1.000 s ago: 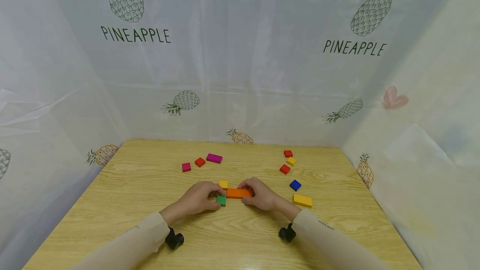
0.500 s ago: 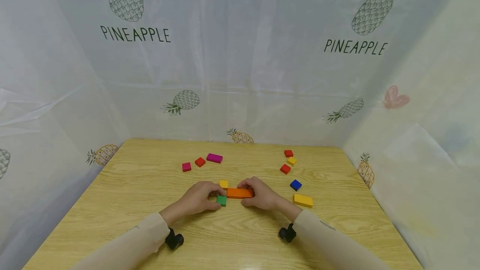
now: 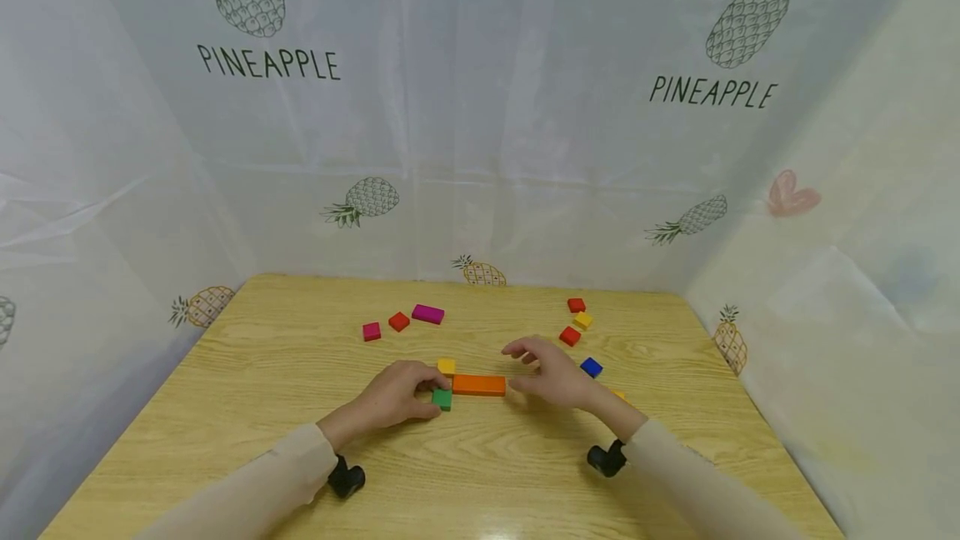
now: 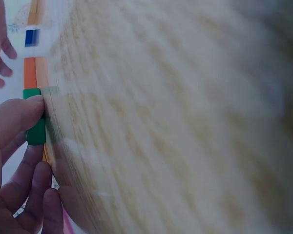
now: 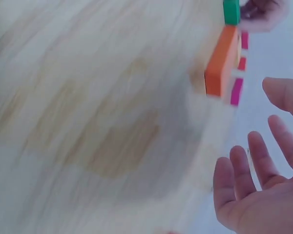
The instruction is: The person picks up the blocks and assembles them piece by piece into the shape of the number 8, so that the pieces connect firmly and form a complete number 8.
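Note:
On the table, my left hand (image 3: pixel 392 394) pinches a small green block (image 3: pixel 442 399) between thumb and fingers; the left wrist view shows the thumb on the green block (image 4: pixel 36 130). A long orange block (image 3: pixel 478 386) lies against the green one's right side, with a small yellow block (image 3: pixel 446 367) just behind. My right hand (image 3: pixel 553 375) is off to the right of the orange block, holding nothing. In the right wrist view its fingers are spread and loosely bent, apart from the orange block (image 5: pixel 219 63).
Back left lie a pink block (image 3: pixel 372 332), a red block (image 3: pixel 399 322) and a purple block (image 3: pixel 428 314). Back right are two red blocks, one nearer (image 3: pixel 570 337), and a yellow one (image 3: pixel 582 321). Near my right hand is a blue block (image 3: pixel 592 367); my right arm mostly hides another yellow block (image 3: pixel 618 394).
My right hand has let go of the orange block and moved right, opening its fingers. The left hand keeps its hold on the green block, and the blocks stay in place.

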`<control>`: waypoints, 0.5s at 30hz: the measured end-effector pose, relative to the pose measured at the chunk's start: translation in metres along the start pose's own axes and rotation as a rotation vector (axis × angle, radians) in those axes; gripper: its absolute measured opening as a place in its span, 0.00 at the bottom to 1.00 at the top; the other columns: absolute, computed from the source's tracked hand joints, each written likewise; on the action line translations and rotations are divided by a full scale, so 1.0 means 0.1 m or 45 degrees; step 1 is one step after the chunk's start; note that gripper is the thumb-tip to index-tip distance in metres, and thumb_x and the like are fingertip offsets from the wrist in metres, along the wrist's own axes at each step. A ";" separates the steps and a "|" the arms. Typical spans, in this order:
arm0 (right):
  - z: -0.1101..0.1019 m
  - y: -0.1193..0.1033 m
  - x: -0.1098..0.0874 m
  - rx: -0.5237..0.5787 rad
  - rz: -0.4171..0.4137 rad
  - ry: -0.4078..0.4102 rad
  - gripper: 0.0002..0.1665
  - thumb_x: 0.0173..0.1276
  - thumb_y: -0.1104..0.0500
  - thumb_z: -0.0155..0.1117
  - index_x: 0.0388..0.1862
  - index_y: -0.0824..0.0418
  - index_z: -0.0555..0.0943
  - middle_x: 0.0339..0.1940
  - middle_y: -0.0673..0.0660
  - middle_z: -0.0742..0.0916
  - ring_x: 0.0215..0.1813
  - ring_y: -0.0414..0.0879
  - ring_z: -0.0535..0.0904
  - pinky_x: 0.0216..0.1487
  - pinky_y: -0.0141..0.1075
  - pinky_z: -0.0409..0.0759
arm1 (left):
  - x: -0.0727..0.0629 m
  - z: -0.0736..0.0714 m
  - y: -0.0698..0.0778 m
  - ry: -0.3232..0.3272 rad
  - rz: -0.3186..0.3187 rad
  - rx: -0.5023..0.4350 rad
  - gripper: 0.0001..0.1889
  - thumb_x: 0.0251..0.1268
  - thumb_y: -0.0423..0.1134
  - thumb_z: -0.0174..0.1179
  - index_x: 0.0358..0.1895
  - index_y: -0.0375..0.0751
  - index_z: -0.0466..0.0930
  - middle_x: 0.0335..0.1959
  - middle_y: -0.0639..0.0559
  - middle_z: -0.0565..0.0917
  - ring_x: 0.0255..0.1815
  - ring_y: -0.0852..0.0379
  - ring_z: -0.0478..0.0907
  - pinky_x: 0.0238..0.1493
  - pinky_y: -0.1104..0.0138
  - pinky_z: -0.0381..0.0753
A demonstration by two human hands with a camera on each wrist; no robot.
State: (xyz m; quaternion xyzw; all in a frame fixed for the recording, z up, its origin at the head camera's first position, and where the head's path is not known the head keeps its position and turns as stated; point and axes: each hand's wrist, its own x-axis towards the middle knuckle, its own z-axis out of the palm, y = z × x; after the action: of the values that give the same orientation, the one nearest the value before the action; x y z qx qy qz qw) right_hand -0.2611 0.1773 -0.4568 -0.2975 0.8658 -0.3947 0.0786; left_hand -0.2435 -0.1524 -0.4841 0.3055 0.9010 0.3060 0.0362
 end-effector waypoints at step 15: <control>-0.58 0.50 -0.51 -0.271 0.092 0.334 0.27 0.71 0.61 0.75 0.65 0.70 0.80 0.58 0.71 0.82 0.57 0.68 0.80 0.60 0.63 0.80 | 0.00 0.01 0.00 0.004 -0.008 -0.006 0.16 0.63 0.39 0.77 0.53 0.49 0.91 0.49 0.60 0.89 0.46 0.60 0.83 0.52 0.61 0.83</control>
State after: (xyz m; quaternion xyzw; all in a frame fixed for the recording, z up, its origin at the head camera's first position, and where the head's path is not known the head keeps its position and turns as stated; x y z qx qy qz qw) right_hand -0.2641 0.2696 -0.4590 -0.2188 0.9156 -0.3332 -0.0530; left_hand -0.2433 -0.1520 -0.4848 0.3021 0.9013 0.3084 0.0363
